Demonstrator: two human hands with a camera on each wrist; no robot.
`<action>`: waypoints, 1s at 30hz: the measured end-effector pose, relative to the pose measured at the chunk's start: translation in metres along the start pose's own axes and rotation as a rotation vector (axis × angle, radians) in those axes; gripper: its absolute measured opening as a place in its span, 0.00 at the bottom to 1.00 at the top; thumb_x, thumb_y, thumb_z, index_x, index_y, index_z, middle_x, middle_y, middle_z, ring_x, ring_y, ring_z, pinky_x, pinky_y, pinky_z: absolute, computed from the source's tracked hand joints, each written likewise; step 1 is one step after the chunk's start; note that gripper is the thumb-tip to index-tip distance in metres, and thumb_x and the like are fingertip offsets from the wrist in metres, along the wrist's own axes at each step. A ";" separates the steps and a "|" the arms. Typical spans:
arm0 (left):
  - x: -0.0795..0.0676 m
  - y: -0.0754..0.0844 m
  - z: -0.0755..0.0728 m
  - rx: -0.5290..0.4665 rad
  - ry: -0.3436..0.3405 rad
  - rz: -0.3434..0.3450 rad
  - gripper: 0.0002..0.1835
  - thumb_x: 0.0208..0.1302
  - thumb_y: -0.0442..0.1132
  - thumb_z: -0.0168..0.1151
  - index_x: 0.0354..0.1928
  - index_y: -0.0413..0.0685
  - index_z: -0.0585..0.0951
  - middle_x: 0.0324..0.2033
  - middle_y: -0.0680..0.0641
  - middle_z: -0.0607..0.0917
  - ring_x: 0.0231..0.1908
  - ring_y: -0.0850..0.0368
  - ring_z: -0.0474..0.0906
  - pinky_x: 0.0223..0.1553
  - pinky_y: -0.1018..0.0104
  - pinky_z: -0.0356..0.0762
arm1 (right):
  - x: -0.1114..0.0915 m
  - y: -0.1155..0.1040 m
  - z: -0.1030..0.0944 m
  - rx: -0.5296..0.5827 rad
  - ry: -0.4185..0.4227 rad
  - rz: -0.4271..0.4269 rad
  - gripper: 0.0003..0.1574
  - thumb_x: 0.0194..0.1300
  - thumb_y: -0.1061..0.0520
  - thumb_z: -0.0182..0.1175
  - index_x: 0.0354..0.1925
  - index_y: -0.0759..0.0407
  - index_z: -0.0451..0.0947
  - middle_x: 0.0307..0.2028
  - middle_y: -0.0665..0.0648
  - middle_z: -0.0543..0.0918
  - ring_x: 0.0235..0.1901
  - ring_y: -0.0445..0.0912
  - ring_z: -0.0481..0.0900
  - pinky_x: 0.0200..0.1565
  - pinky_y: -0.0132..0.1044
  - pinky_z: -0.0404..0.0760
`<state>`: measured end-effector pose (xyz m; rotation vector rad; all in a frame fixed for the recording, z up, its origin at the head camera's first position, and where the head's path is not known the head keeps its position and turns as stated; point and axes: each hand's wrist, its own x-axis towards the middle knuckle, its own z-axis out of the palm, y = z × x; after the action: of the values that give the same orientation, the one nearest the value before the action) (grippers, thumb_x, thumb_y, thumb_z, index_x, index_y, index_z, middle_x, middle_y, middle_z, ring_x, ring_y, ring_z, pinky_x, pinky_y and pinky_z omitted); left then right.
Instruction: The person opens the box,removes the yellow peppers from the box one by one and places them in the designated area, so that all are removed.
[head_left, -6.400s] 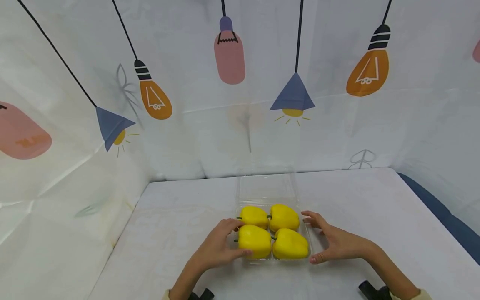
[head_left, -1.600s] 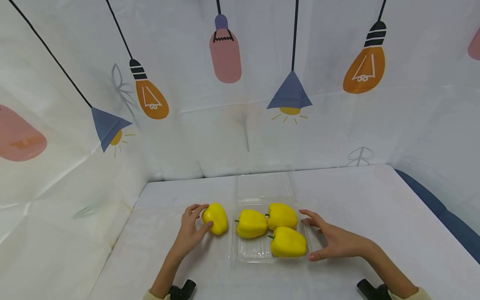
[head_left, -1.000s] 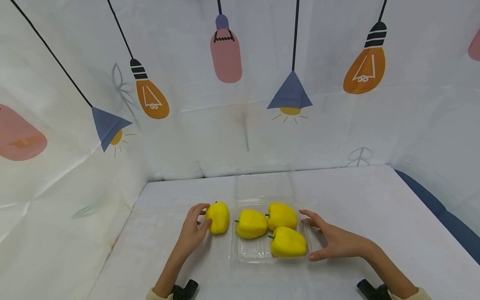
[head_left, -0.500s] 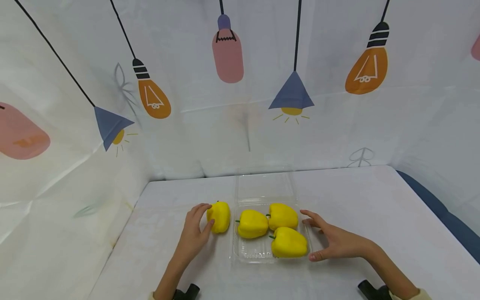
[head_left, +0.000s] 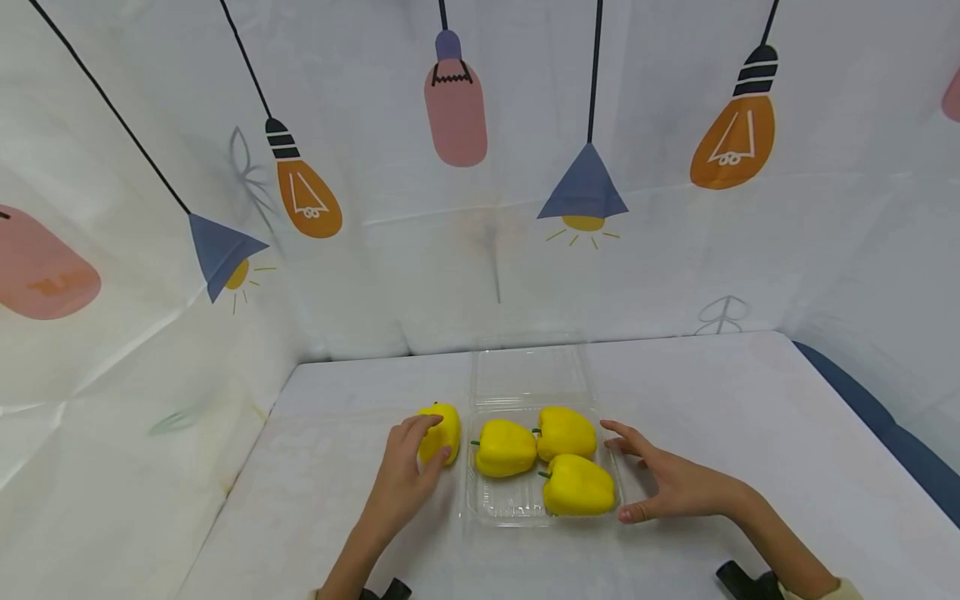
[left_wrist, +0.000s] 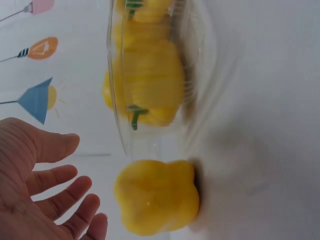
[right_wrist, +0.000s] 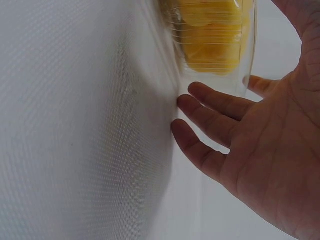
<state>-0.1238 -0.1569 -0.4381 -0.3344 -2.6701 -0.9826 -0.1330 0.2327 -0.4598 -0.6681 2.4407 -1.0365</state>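
A yellow bell pepper (head_left: pixel 447 431) stands on the table left of a clear plastic clamshell box (head_left: pixel 510 510). My left hand (head_left: pixel 408 467) hovers in front of that pepper and partly covers it in the head view. In the left wrist view the fingers are loosely spread, with a gap between them and the lone pepper (left_wrist: pixel 157 197). Inside the box lie a back-left pepper (head_left: pixel 505 448), a back-right pepper (head_left: pixel 566 433) and a front-right pepper (head_left: pixel 579 486). My right hand (head_left: pixel 667 483) rests at the box's right side, thumb and fingers spread around its edge, holding nothing.
The box's clear lid (head_left: pixel 531 372) lies folded back toward the wall. A white cloth covers the table (head_left: pixel 697 392). Behind stands a white curtain (head_left: pixel 375 292) with lamp prints. Something dark blue (head_left: pixel 877 417) shows past the table's right edge.
The left hand has carried one pepper from the box's front-left place to the table on the left, then let go and drawn slightly right and nearer. The right hand has stayed put.
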 end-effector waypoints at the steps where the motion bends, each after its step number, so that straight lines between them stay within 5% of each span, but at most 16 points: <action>1: 0.000 0.002 0.001 -0.001 -0.003 0.003 0.23 0.58 0.39 0.67 0.55 0.49 0.75 0.54 0.53 0.74 0.52 0.58 0.66 0.54 0.56 0.73 | 0.000 0.000 0.000 -0.001 0.000 0.000 0.67 0.51 0.40 0.70 0.73 0.41 0.35 0.68 0.64 0.60 0.64 0.62 0.61 0.57 0.64 0.63; 14: -0.004 0.022 0.007 -0.037 -0.065 0.066 0.21 0.59 0.43 0.66 0.54 0.58 0.75 0.51 0.59 0.76 0.52 0.65 0.64 0.54 0.62 0.71 | 0.000 0.000 0.000 -0.010 -0.002 -0.006 0.67 0.51 0.40 0.69 0.73 0.40 0.34 0.68 0.65 0.59 0.64 0.62 0.61 0.57 0.63 0.64; 30: -0.010 0.040 0.027 -0.042 -0.120 0.256 0.23 0.59 0.44 0.66 0.55 0.48 0.74 0.51 0.56 0.76 0.52 0.59 0.68 0.53 0.61 0.70 | -0.001 0.002 0.000 -0.036 0.006 -0.020 0.68 0.51 0.39 0.69 0.73 0.41 0.34 0.67 0.64 0.60 0.63 0.60 0.63 0.57 0.60 0.66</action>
<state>-0.1069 -0.1103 -0.4374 -0.7449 -2.6268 -0.9659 -0.1327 0.2339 -0.4613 -0.7029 2.4683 -1.0054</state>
